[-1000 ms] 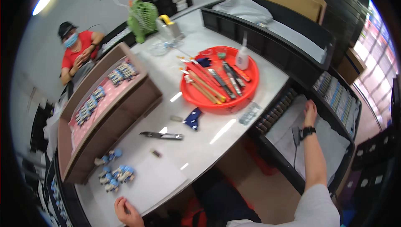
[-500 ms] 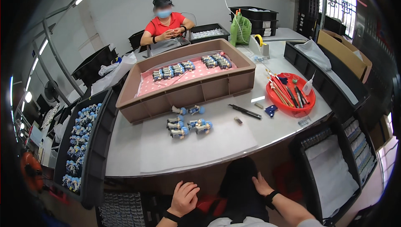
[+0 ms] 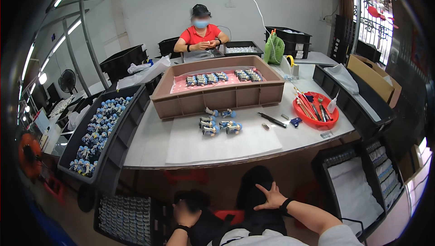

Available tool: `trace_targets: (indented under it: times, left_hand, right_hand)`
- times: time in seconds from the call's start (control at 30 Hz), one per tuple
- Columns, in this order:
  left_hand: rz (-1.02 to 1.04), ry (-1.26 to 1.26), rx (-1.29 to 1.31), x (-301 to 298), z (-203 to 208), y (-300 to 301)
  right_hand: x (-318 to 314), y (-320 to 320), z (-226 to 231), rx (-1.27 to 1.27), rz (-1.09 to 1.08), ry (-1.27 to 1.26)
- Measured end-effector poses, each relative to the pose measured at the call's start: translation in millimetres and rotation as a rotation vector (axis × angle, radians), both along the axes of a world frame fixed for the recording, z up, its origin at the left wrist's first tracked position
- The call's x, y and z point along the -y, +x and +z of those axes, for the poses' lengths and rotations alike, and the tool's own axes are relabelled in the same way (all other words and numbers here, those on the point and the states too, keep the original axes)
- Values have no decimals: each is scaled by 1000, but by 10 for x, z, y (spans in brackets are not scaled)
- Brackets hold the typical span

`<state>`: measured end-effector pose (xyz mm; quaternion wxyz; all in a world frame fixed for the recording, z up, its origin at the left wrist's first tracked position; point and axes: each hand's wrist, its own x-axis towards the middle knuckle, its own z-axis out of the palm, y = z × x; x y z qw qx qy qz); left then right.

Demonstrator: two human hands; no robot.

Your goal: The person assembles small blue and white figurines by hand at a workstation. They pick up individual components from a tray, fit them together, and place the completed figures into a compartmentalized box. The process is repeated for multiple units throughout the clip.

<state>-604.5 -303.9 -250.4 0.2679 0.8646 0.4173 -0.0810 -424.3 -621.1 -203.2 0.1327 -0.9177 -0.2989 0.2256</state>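
Note:
My right hand (image 3: 272, 198) rests on my dark-clad thigh with its fingers spread and nothing in it. Low in the view, my left hand (image 3: 186, 215) is by my other leg; its fingers are blurred, so I cannot make out their pose. Both hands are below the table's front edge. On the white sheet (image 3: 217, 150) on the table lie several small figurines (image 3: 234, 127) with light blue tops. Behind them a brown plastic tray (image 3: 222, 98) holds rows of similar figurines on a pink dotted cloth.
A red bowl (image 3: 333, 124) of brushes and pens stands at the right, near a black pen (image 3: 273, 120) and a green fan (image 3: 274, 49). A black crate (image 3: 131, 130) of figurines flanks the table's left. More black crates (image 3: 319, 166) stand low right. Across the table sits a masked person (image 3: 199, 35).
The view has tilted up and shifted left. My left hand has moved down and left; my right hand has come inward onto my thigh, fingers spreading. The figurines look unmoved on the sheet.

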Motion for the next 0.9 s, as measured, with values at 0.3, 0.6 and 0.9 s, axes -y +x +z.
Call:
trace_targets:
  times: [0.3, 0.6, 0.9]
  left_hand:
    - [-588, 195, 112, 331, 981, 61]
    - [-1427, -172, 516, 1279, 2639, 74]
    - [-1310, -1029, 1083, 1650, 3848, 184]
  right_hand:
    - [90, -45, -174, 51, -26, 482]
    - [319, -268, -86, -224, 48, 486]
    - [257, -215, -135, -77, 20, 621]
